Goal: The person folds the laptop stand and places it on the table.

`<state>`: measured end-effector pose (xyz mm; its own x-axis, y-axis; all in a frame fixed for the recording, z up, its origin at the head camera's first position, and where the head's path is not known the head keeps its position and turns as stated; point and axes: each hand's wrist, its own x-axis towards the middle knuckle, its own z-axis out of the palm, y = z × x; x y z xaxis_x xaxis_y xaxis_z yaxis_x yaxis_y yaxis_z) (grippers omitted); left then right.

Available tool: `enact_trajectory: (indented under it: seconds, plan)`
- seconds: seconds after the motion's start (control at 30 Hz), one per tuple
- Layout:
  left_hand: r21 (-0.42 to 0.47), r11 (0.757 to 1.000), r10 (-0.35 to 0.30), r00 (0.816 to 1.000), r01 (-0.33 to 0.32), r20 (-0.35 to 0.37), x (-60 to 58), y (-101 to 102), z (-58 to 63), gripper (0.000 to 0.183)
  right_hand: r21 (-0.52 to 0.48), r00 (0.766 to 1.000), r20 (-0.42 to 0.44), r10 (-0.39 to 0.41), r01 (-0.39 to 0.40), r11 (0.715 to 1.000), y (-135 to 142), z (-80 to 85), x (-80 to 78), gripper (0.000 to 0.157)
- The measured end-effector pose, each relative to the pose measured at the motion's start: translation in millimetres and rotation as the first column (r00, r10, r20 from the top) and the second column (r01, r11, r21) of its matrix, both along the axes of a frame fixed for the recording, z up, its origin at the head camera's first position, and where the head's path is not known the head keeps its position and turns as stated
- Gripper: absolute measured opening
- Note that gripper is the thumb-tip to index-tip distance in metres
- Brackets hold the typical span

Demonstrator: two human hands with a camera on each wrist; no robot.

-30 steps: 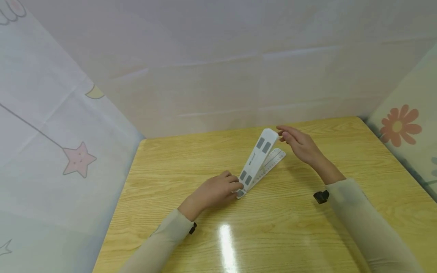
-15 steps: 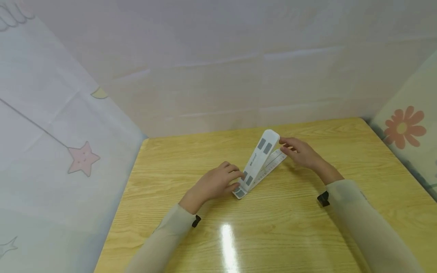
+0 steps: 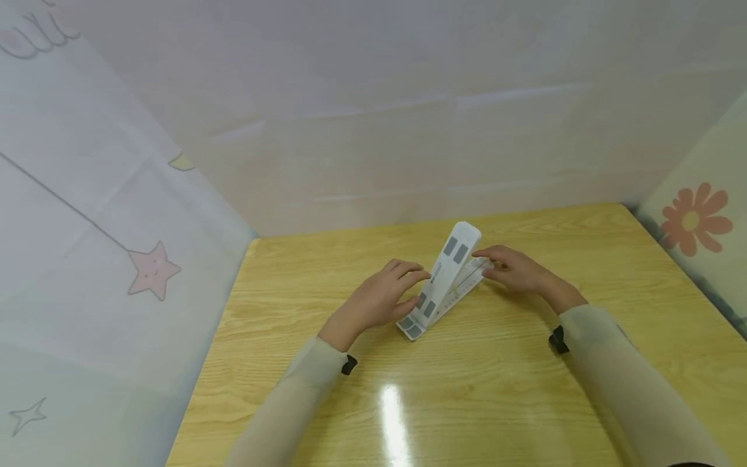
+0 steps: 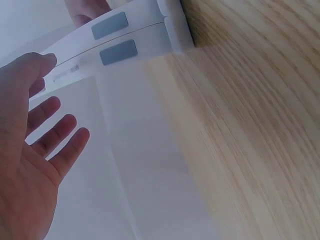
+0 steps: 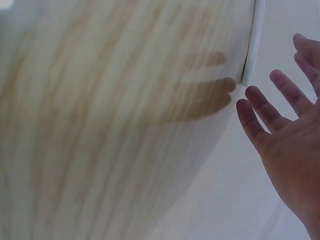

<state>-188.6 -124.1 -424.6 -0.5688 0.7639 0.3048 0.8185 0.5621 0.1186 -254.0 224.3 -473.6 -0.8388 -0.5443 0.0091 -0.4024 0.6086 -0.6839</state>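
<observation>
A white folding laptop stand with grey rubber pads rests on the table, its upper bar tilted up and away from the lower bar. Beside its left side is my left hand, fingers spread and loosely bent; in the left wrist view the thumb lies against or just in front of the bar. My right hand is at the far end of the lower bar, fingertips near or touching it. In the right wrist view its fingers are apart, close to the stand's white edge.
A wooden table lies under everything. Pale sheets hang behind and at both sides, with a printed star on the left and a red flower on the right. Black straps show at the cuffs.
My left hand has come off the stand's near end and moved up along its side. The right hand has lowered from the upper bar's tip to the lower bar's end. The stand keeps its angle.
</observation>
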Motion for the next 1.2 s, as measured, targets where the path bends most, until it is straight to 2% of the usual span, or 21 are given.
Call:
enact_trajectory:
  seconds: [0.23,0.5,0.8,1.0,1.2]
  plan:
    - [0.034,0.999,-0.011,0.999,0.013,-0.038,-7.2,10,5.3,0.053,-0.013,0.996,-0.055,0.075,-0.075,0.997,2,-11.5,-7.5,0.047]
    - [0.075,0.997,-0.018,0.995,0.025,-0.095,-14.4,25,9.5,0.056,0.024,0.983,-0.105,0.153,-0.152,0.988,3,-17.1,-14.9,0.047]
    - [0.125,0.992,-0.017,0.999,0.023,-0.049,-20.5,43,19.8,0.063,0.125,0.988,-0.076,0.138,-0.127,0.984,7,-18.5,-22.6,0.050]
    - [0.108,0.994,-0.019,1.000,0.022,-0.023,-22.8,56,29.2,0.064,0.163,0.991,-0.039,0.130,-0.123,0.979,6,-18.0,-27.0,0.051]
    - [0.097,0.995,-0.021,0.997,0.027,-0.069,-27.0,65,32.6,0.065,0.180,0.987,-0.048,0.155,-0.144,0.973,4,-17.2,-30.6,0.052]
